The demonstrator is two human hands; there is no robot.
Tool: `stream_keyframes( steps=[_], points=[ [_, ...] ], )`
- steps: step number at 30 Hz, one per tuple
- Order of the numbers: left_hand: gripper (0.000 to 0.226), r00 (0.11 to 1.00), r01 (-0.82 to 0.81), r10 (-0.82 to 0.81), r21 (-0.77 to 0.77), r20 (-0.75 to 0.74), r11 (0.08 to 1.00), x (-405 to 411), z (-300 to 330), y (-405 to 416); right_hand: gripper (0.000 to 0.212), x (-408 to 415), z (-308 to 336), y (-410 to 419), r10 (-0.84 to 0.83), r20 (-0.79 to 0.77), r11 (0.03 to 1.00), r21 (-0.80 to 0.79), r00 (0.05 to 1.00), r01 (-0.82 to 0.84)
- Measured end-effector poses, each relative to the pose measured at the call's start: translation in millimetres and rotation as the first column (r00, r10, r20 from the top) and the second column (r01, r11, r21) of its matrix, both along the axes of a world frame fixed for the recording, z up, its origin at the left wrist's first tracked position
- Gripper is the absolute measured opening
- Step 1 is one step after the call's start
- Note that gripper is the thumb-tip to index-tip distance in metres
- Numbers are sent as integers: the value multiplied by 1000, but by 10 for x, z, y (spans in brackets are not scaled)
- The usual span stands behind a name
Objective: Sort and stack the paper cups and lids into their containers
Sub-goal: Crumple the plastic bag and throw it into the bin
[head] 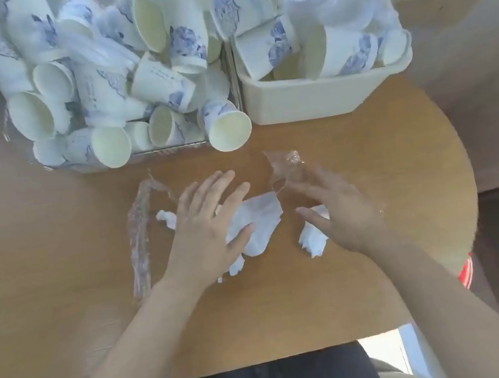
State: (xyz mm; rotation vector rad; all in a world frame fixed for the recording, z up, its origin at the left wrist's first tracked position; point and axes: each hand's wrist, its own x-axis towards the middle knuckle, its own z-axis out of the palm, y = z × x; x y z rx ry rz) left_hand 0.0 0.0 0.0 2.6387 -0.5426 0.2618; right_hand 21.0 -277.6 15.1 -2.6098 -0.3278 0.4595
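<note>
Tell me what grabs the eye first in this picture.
The heap of paper cups with blue prints, spilling out of the clear bin at the table's far left, with one cup tipping over its front edge. Right of it, a cream tub holds more cups under a clear bag. Nearer, the left hand and right hand are spread over white paper scraps.

Bright, soft daylight fills the view, and the white paper cups (107,80) toward eleven o'clock wash out pale with little detail. The wooden table (59,245) carries an even warm sheen without hard shadows. The right hand (343,211) is smeared by motion blur; the left hand (205,226) is sharper. Wide-angle distortion bends the table's edge at three o'clock. The corner at four o'clock falls dark.
</note>
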Motion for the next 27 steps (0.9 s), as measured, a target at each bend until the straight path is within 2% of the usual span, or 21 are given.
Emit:
stream_keyframes(
  steps=[3,6,10,14,21,24,27],
  points=[
    [53,999,9,-10,15,50,1000,24,-326,24,44,19,-265,-33,-38,67,998,-52,997,42],
    [48,992,16,-18,12,129,1000,21,-555,35,43,-15,-441,-70,-84,135,996,6,987,84],
    [30,979,18,-15,-13,206,1000,-22,-592,64,51,-116,-451,-99,-76,244,996,-16,967,83],
    [33,988,-52,58,-39,146,998,-275,-450,48,54,-411,-271,-100,-99,343,995,12,934,101],
    [50,993,-104,105,-36,44,994,-701,-366,165,62,-733,-371,-8,-65,295,996,-42,953,81],
    [50,994,-110,110,-45,13,993,-776,-350,217,54,-757,-438,47,-120,314,993,29,942,117],
    [42,994,-114,113,-73,-8,991,-807,-378,244,37,-728,-441,132,-177,345,984,62,922,166]
  ],
)
